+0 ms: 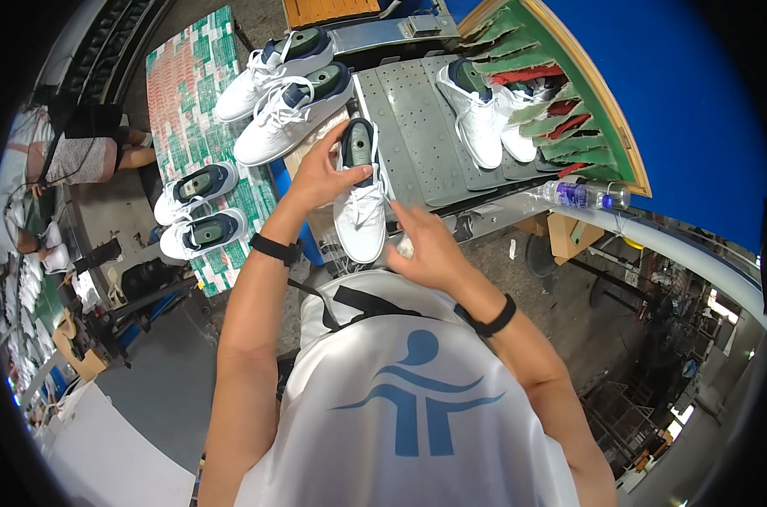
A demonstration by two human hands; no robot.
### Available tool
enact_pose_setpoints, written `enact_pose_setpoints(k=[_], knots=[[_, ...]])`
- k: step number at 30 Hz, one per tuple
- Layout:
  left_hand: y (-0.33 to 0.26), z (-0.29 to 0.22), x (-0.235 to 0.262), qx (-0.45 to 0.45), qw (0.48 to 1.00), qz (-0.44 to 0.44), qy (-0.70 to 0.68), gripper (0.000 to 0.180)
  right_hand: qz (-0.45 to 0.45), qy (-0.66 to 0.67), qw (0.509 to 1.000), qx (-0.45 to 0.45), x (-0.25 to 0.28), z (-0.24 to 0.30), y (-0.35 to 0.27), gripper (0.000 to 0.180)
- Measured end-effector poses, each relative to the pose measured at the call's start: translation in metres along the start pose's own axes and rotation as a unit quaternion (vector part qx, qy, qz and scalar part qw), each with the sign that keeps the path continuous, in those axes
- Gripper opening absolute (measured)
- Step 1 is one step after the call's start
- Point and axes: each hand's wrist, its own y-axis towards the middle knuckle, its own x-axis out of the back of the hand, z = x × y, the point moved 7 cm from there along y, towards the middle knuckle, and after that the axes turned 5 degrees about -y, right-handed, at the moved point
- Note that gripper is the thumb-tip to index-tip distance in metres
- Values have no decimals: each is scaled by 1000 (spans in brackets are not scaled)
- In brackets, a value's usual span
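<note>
A white sneaker [362, 211] with a dark collar and green insole points its toe toward me. My left hand [320, 173] grips it by the collar, with the thumb over the tongue and the fingers along the outer side. Beside its laces is my right hand [430, 249], index finger stretched toward the shoe's side. A small whitish thing [405, 247] shows between that hand's thumb and curled fingers; its kind cannot be made out. Close to my left hand, two more white sneakers [286, 122] rest side by side at the left.
Another pair of white sneakers [476, 127] sits on the grey slatted conveyor [409, 135], partly under torn green curtain strips [569, 122]. A smaller pair [199, 211] lies on the patterned board [193, 76]. A plastic bottle [582, 195] lies on the conveyor's edge. Someone sits far left.
</note>
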Motion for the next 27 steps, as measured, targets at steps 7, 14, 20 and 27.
enact_pose_setpoints(k=[7, 14, 20, 27], knots=[[0, -1, -1, 5, 1000, -7, 16, 104, -5, -119, 989, 89, 6, 42, -16, 77], [3, -11, -10, 24, 1000, 8, 17, 104, 21, -144, 985, 97, -32, 30, 22, 75], [-4, -5, 5, 42, 999, 5, -20, 103, 102, 105, 989, -22, -22, 43, 6, 71], [-25, 7, 40, 70, 984, 29, -163, 102, -8, 181, 976, -118, -25, -45, 18, 60]])
